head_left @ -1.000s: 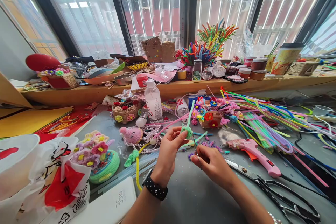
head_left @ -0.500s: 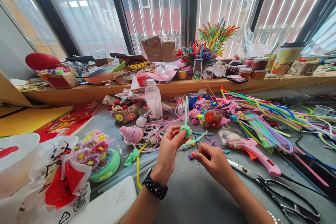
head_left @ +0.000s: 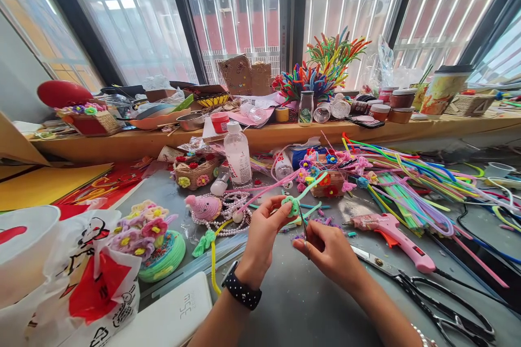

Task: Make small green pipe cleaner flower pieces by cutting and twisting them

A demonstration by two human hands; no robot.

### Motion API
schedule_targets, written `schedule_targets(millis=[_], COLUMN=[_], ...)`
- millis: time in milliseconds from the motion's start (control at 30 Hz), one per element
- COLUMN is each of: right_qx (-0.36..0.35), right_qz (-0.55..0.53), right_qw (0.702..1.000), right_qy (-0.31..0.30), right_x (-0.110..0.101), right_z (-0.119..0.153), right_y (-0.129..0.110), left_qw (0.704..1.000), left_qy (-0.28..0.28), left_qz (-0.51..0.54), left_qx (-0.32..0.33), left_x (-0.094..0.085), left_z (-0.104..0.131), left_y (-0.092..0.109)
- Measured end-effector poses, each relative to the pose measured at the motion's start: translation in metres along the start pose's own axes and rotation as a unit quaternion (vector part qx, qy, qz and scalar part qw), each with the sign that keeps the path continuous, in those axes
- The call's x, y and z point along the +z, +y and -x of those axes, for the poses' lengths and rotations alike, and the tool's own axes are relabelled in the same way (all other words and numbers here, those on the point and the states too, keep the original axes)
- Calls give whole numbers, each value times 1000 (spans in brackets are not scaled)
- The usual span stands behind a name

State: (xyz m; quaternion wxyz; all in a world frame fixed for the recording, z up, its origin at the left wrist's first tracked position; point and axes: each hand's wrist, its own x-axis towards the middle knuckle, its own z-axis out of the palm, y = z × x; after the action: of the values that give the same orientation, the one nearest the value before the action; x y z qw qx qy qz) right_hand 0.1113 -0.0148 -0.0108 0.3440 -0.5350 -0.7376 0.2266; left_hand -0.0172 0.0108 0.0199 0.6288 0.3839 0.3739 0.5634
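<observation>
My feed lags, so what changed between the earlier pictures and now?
The green strip, nearly upright earlier, now leans right from the green piece. The left hand keeps that piece, the right hand the thin metal tool; neither let go. The glue gun and large scissors stayed put.

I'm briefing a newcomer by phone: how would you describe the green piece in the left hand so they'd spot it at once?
Below the windows is a grey table; over it, find the left hand and its dotted black watch strap. It pinches a small, fuzzy mint-green piece with a long strand sticking out. Unlike the green tassel to its left, it is held up.
</observation>
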Motion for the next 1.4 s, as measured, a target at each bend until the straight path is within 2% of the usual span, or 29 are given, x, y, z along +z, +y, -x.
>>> schedule_targets(millis=[300,567,900,1167,1400], right_qx=[0,1,-1,-10,-11], right_qz=[-14,-17,5,-12,-10], right_qw=[998,1000,1000,999,1000], right_qy=[60,0,6,47,2], right_x=[1,1,1,4,1], right_z=[0,0,0,0,-1], right_y=[3,1,1,4,0], left_qw=[1000,997,997,995,995], left_qy=[28,19,36,41,34], left_qz=[5,-38,-40,-47,-52], left_qx=[10,59,59,72,72], left_x=[2,-2,0,-5,-3], left_z=[0,-2,-3,-4,-4], left_y=[0,-3,-2,-3,1])
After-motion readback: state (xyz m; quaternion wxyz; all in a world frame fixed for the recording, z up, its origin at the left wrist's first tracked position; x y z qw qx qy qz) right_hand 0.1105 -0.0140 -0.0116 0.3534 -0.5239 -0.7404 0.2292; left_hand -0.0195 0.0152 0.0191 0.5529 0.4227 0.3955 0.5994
